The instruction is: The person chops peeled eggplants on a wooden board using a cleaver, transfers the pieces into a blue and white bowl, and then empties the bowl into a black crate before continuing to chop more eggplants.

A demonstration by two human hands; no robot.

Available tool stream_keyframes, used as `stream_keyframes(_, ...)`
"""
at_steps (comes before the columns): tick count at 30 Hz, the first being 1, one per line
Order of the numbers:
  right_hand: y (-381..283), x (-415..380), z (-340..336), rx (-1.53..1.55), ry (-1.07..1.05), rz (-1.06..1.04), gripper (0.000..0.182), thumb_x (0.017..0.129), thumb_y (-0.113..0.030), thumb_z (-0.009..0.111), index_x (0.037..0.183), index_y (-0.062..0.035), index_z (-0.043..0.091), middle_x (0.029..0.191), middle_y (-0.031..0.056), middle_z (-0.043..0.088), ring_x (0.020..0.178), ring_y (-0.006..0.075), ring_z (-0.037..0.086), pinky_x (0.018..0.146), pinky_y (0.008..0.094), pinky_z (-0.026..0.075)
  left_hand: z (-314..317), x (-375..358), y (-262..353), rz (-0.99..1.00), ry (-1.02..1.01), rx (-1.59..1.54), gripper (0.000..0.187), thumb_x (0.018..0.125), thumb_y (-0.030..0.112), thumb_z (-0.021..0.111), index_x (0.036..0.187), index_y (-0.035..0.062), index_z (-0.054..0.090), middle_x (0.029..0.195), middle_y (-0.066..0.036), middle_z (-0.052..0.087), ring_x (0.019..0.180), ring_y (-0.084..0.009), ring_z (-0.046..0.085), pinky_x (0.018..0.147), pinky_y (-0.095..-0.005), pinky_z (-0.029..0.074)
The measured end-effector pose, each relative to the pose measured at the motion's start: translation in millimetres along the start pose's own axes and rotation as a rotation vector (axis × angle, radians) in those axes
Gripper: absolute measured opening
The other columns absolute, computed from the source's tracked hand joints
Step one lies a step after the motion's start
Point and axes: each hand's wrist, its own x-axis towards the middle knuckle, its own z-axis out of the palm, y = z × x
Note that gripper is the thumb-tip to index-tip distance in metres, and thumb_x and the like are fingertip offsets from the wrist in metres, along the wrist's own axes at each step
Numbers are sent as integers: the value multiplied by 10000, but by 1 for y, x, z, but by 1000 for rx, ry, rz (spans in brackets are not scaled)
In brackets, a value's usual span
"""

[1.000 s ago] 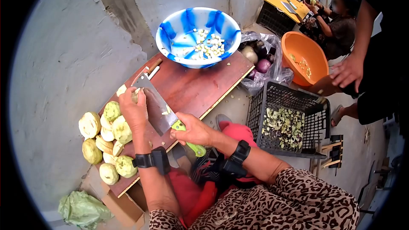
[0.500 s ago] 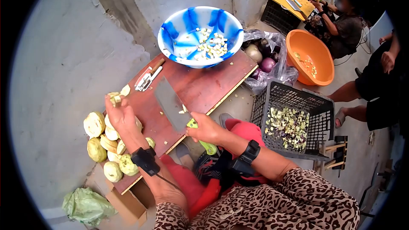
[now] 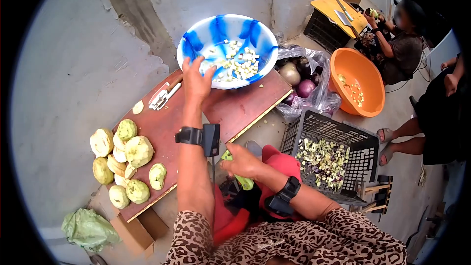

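My left hand [image 3: 197, 82] is open at the near left rim of the blue-and-white bowl [image 3: 267, 39], its fingers apart. Pale cut cubes [image 3: 240, 64] lie in the bottom of that bowl. My right hand [image 3: 244, 161] is closed around the green handle [image 3: 244, 181] of a broad-bladed knife. My left forearm hides most of its blade. Peeled eggplants [image 3: 139, 151] are heaped on the left end of the reddish-brown board [image 3: 240, 108], with a pale slice [image 3: 138, 107] lying apart from them. Near the bowl rests a peeler [image 3: 159, 99] beside a brown-handled tool [image 3: 174, 83].
A plastic bag of unpeeled eggplants [image 3: 306, 88] stands right of the board. Beyond are an orange basin [image 3: 370, 100] and a black crate [image 3: 363, 140] with peelings. A seated person [image 3: 402, 44] works at a yellow board [image 3: 326, 5]; another person's legs [image 3: 405, 137] show at right.
My left hand has moved right from the eggplant heap to the bowl, and the cut pieces it held have left its fingers. My right hand stays low with the knife.
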Motion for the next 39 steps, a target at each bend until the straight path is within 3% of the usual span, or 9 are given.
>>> stream_keyframes(5,9,6,10,-9,24,-64,207,785,-38,600,947,62,518,705,122,610,541,185,607,525,345,493,-15,-34,-1,-156,-32,-207,258,841,128,666,1068,7,653,955,-124,689,848,-190,667,748,-312,521)
stream_keyframes(12,-2,9,18,-43,23,-71,203,795,-40,615,953,62,538,707,130,632,530,184,613,524,345,493,-77,-89,-31,-58,-184,-152,231,829,104,664,1031,-8,653,923,-147,691,866,-231,675,775,-333,524)
stream_keyframes(16,1,13,31,-105,55,-124,189,807,-42,605,955,61,548,727,157,647,529,207,626,537,351,501,-133,-122,-50,-196,-147,-116,250,866,130,663,1075,-6,639,909,-61,678,839,-132,632,710,-285,520)
stream_keyframes(22,-4,19,51,-199,109,-131,189,815,-62,609,949,62,561,729,167,651,551,223,646,553,360,510,-226,-188,-101,-541,-140,-111,313,820,128,691,1093,-17,638,1004,-125,678,906,-174,637,784,-301,508)
stream_keyframes(24,-4,20,55,-208,114,-133,183,811,-66,606,936,63,569,720,157,650,549,212,640,551,354,508,-239,-215,-124,-606,-177,81,353,786,92,687,1116,-19,634,1084,-202,665,1013,-288,643,860,-348,504)
stream_keyframes(26,-1,20,56,-217,119,-132,180,808,-65,604,930,63,573,716,151,648,547,205,636,550,350,506,-240,-239,-143,-458,-299,407,445,760,51,689,1181,-40,576,1109,-189,634,967,-269,627,839,-332,500)
stream_keyframes(27,1,21,56,-216,132,-128,177,800,-62,603,924,62,579,714,144,648,545,196,633,554,348,506,-242,-236,-126,-525,-412,430,553,709,74,715,1227,-24,549,1170,-234,596,1094,-355,570,940,-376,458)
stream_keyframes(31,10,28,55,-226,157,-107,170,791,-62,605,909,58,580,714,139,650,542,191,631,556,344,504,-216,-255,-162,-479,-401,540,684,662,134,763,1279,0,498,1228,-248,540,1179,-388,496,997,-406,422)
stream_keyframes(39,10,28,47,-281,179,-105,170,787,-60,611,897,64,572,706,139,650,542,186,632,542,345,496,-203,-250,-166,-546,-480,638,504,757,163,709,1198,26,506,1191,-231,536,1113,-410,514,945,-443,450)
